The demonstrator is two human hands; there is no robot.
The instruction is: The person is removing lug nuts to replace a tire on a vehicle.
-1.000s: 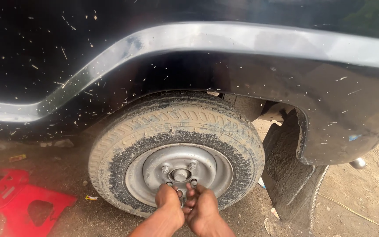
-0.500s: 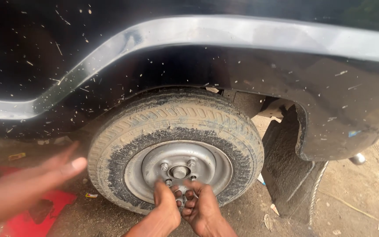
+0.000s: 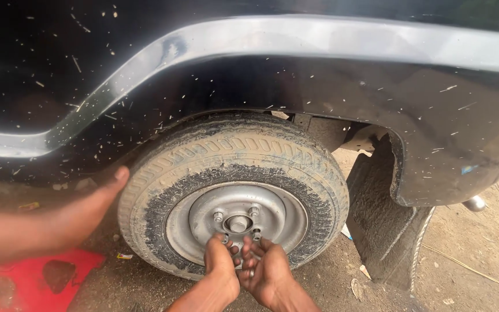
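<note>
Fingertips of both hands are pressed together at the lower studs of the steel wheel (image 3: 238,222). The left hand (image 3: 222,263) and the right hand (image 3: 267,267) are curled around a small lug nut (image 3: 256,235) at the bottom right stud; which hand actually pinches it cannot be told, since the fingers overlap there. A third hand (image 3: 90,205), belonging to another person, is laid flat against the left side of the dusty tyre (image 3: 232,156).

Several risks are judged from this. The nut could be started crooked on its stud, because the fingers hide the thread. It could slip into the dirt (image 3: 469,254) below. If the tyre is shifted by the steadying hand, fingers could be caught against the rim.

No container is seen; a red plastic piece (image 3: 30,283) lies on the ground at left, and nothing is visibly held in it.
</note>
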